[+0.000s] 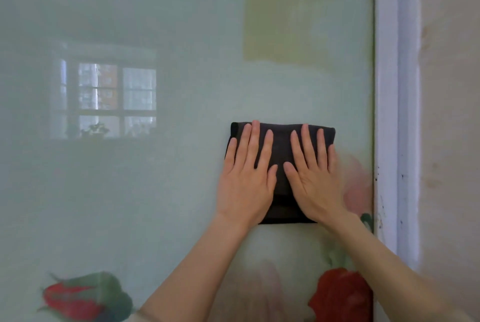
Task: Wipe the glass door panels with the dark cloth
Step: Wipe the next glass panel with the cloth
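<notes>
Glass panel (155,191) wide leftward; hands (246,184) (315,181) flatten cloth (281,145) near frame (387,113).

The left hand (245,181) and right hand (315,178) hide much of the dark cloth (281,145). Right of it a pink print (359,186) is blurred; below it a red flower print (342,295) is cut off.

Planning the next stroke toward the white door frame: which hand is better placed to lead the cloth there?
Right, probably. The right hand lies flat on the half of the dark cloth nearest the white frame; the left hand presses the far half and would have to cross over.
</notes>
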